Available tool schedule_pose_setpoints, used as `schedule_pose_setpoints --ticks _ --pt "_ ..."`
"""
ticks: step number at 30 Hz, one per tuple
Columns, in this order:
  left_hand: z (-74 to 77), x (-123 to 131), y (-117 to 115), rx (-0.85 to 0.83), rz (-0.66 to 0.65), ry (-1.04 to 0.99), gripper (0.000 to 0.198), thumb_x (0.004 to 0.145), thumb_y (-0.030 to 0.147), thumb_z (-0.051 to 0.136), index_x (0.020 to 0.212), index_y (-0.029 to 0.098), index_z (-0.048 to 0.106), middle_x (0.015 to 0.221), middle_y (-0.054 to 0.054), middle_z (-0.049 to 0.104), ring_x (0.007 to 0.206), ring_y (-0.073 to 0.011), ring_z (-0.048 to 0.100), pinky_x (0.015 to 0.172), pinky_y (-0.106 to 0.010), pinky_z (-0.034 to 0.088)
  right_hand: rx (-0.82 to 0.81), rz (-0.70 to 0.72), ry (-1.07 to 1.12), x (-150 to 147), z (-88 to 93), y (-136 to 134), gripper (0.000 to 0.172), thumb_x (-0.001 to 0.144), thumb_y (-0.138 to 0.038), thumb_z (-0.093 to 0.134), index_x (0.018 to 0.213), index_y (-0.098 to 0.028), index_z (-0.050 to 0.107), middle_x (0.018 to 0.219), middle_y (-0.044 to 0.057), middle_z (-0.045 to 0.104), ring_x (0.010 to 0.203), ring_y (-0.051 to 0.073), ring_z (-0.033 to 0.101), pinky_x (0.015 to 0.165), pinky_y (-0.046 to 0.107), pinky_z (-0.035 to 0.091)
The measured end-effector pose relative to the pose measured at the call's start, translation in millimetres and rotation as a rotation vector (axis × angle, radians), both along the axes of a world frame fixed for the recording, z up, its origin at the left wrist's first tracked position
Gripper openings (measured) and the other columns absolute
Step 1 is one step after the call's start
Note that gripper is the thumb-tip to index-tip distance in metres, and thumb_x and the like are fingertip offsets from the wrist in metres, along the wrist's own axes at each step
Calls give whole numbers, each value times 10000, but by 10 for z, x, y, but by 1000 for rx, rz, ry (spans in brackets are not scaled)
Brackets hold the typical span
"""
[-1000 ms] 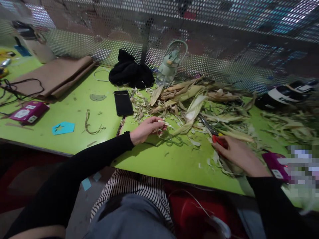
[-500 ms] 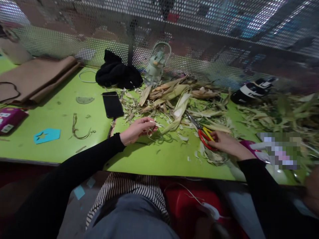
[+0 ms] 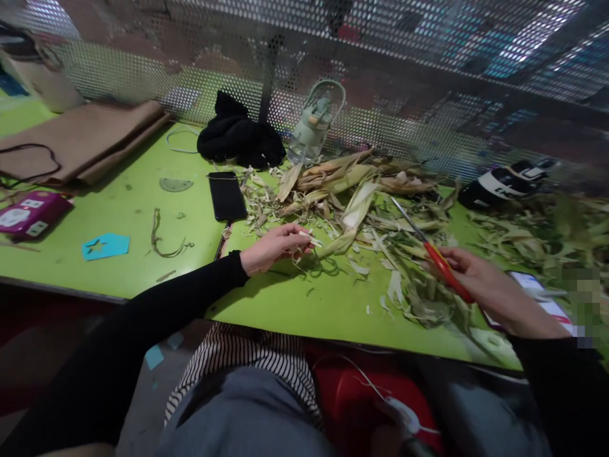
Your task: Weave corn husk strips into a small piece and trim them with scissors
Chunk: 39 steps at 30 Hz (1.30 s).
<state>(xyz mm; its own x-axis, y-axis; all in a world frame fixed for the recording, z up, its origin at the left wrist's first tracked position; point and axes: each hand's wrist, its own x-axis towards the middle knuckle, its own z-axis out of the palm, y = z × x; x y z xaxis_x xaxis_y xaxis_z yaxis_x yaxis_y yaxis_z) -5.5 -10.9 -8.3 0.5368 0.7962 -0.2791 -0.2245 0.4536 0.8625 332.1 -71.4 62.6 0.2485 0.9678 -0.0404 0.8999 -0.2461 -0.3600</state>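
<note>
My left hand point(image 3: 280, 246) is closed in a pinch on a pale strip of corn husk point(image 3: 311, 239), just above the table's front half. Thin green string-like strands point(image 3: 323, 265) hang and lie under its fingertips. My right hand point(image 3: 488, 285) grips red-handled scissors point(image 3: 445, 266), whose metal blades point up and away to the left over the husk scraps. A pile of corn husks point(image 3: 354, 203), green, cream and brown, lies beyond and between both hands. Shredded husk pieces point(image 3: 428, 301) rest beside my right hand.
On the green table point(image 3: 266, 304) stand a pale green water bottle point(image 3: 311, 127) and a phone point(image 3: 227, 195). Black cloth point(image 3: 238, 136) lies behind. Toward the right are a dark bottle point(image 3: 502, 184), more husks point(image 3: 561, 228) and another phone point(image 3: 537, 295). A perforated metal screen point(image 3: 409, 114) borders the back.
My right hand has lifted the scissors from near the table and moved right, turning them edge-on. My left hand keeps its pinch on the strip. The view has shifted slightly.
</note>
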Motion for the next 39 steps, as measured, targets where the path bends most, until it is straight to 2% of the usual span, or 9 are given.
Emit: schedule_pose_setpoints --ticks 3,6,10,14,19,27,33,36,39 --pt "23 2 -6 5 5 -10 70 899 163 634 897 148 566 830 -4 673 712 -72 611 651 -213 412 -154 125 231 -232 19 -48 519 674 -690 722 910 -248 588 836 69 698 749 239 633 712 349 491" --pt "49 4 -1 3 31 -17 78 905 160 630 877 144 559 813 0 667 707 -66 611 650 -212 408 -269 279 213 -462 -43 -72 544 702 -749 667 909 -249 606 732 34 633 661 225 580 651 356 479" --pt "61 1 12 20 45 -18 68 907 151 624 882 138 561 780 10 656 669 -58 589 644 -215 401 -366 386 193 -637 -105 -82 553 788 -760 556 950 -235 618 806 58 644 729 247 606 686 364 498" --pt "24 -6 16 64 18 -33 69 905 168 627 918 136 567 789 8 657 680 -64 591 660 -222 413 -435 365 263 -738 -82 -103 609 807 -775 508 1045 -223 607 896 70 633 738 228 581 678 358 511" --pt "-12 -2 19 114 3 -24 95 900 186 639 940 132 571 855 -12 668 734 -72 614 686 -227 432 -510 332 430 -851 -63 -140 606 868 -730 494 1175 -215 585 884 64 610 682 181 528 627 337 483" --pt "-34 7 26 164 -17 15 110 904 196 636 974 131 581 873 -26 682 737 -85 623 688 -236 442 -529 256 589 -919 -101 -139 627 835 -760 552 1073 -184 616 791 15 559 618 105 505 516 235 440" --pt "-37 10 20 153 -9 -13 99 900 180 643 954 126 580 866 -20 666 745 -85 623 687 -238 438 -514 181 636 -894 -142 -113 598 766 -743 645 979 -187 590 591 -69 409 463 79 413 407 213 366" --pt "-32 15 26 113 42 -60 90 908 173 636 957 131 574 885 -25 669 784 -94 639 707 -241 442 -429 226 593 -859 -130 -151 584 774 -746 633 981 -201 602 672 -27 500 501 88 436 421 223 380" --pt "-30 14 47 104 119 -119 98 908 163 635 985 141 579 911 -20 664 833 -101 655 738 -242 455 -428 264 556 -783 -141 -227 607 790 -779 577 1021 -219 618 788 31 588 563 124 492 456 258 436"
